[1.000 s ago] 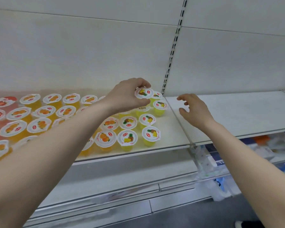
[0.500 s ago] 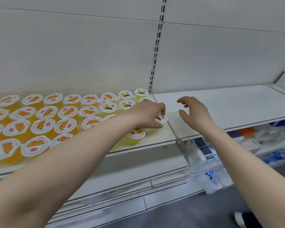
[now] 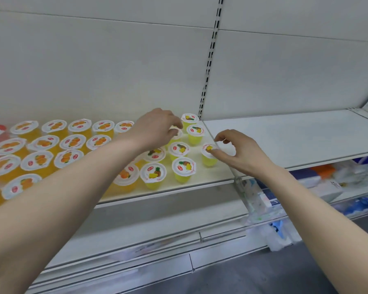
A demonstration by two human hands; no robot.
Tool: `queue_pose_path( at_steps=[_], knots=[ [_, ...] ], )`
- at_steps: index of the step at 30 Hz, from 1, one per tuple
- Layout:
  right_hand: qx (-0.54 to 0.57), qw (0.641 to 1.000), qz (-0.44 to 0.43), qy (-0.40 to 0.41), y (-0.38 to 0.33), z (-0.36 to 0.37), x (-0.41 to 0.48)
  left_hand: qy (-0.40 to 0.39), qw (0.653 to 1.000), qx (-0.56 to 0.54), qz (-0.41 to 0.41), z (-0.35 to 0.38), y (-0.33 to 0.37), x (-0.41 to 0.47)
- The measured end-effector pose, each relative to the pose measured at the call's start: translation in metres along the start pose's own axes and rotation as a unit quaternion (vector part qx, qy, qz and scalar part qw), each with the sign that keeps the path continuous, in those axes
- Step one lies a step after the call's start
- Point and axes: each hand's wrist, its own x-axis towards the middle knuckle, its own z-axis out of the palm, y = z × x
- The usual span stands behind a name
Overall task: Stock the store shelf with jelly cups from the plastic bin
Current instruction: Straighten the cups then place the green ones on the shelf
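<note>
— What do we read on the lids (image 3: 153, 172)?
— Red oval logos beside pineapple or orange pictures. The lettering is too small for us.
— And our hands?
— Our right hand (image 3: 240, 152) pinches the lid rim of the end cup (image 3: 208, 161), which stands alone near the shelf's (image 3: 218, 174) right edge. Our left hand (image 3: 155, 130) curls its fingers over a second cup (image 3: 176, 133), further back among the pineapple ones.
</note>
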Motion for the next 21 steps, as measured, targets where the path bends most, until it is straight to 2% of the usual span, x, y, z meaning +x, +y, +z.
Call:
queue_pose_path(
  at_steps=[5, 21],
  knots=[
    [-0.022, 0.998, -0.006, -0.052, -0.007, 0.009, 0.001, -0.031, 0.999, 0.028, 0.01, 0.005, -0.008, -0.011],
    [-0.01, 1.0, 0.008, -0.029, -0.021, 0.032, 0.015, -0.046, 0.998, 0.034, -0.003, 0.009, -0.016, -0.024]
  ],
)
